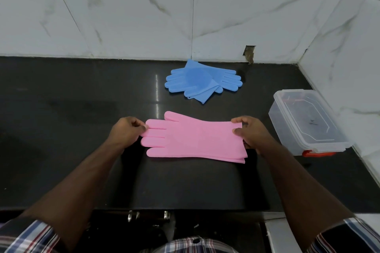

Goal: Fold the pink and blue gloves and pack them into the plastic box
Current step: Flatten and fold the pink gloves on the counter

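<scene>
Both ends of stacked flat pink rubber gloves (pixel 195 139) pinched on black table (pixel 61 98): left hand (pixel 126 129) fingertips, right hand (pixel 249 131) cuff. Likely to spring open or slide apart if folded loosely.

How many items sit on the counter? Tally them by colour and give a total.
Pink gloves: 2, stacked, judging by the doubled cuff edge
Blue gloves: 2, overlapping
Clear plastic box: 1, lid on
Total: 5

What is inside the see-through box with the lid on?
The plastic box has its lid shut. Through the clear lid and walls it looks empty; only the dark counter and some reflections show. No gloves are in it. The bottom corners are too blurry to check.
</scene>
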Demonstrator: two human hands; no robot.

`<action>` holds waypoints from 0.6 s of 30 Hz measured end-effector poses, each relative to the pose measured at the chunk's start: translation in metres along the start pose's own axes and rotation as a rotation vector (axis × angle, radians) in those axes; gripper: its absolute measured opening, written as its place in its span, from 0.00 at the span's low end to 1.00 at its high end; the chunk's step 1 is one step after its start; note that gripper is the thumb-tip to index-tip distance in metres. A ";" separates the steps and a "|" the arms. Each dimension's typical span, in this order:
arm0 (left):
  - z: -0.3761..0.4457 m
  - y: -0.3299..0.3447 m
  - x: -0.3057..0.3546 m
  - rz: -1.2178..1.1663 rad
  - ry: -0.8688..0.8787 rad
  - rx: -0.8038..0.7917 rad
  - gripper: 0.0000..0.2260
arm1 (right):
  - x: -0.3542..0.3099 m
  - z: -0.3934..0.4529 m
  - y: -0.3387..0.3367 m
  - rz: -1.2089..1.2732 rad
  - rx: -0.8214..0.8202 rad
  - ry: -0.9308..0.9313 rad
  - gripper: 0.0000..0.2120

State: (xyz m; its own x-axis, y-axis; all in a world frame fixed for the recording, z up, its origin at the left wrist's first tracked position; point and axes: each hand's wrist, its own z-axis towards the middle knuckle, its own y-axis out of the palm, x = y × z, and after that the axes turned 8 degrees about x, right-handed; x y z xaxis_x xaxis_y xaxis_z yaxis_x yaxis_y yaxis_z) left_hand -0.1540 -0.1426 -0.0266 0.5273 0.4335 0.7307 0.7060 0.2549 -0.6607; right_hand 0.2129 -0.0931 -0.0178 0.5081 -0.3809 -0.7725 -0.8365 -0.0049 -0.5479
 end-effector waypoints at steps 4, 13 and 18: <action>0.001 -0.001 0.001 -0.040 0.005 0.044 0.05 | 0.006 0.000 0.001 0.044 0.043 -0.025 0.11; -0.003 0.002 0.012 -0.006 0.031 0.086 0.06 | 0.009 -0.005 0.003 0.103 0.017 0.036 0.11; -0.003 0.000 0.021 -0.056 0.017 0.112 0.06 | 0.011 -0.007 0.000 0.278 -0.005 0.101 0.12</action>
State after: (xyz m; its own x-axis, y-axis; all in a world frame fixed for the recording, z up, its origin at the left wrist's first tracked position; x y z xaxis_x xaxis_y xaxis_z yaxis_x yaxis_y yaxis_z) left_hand -0.1417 -0.1359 -0.0109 0.4970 0.4016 0.7692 0.6777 0.3741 -0.6331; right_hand 0.2172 -0.1033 -0.0238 0.2368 -0.4584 -0.8566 -0.9418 0.1081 -0.3182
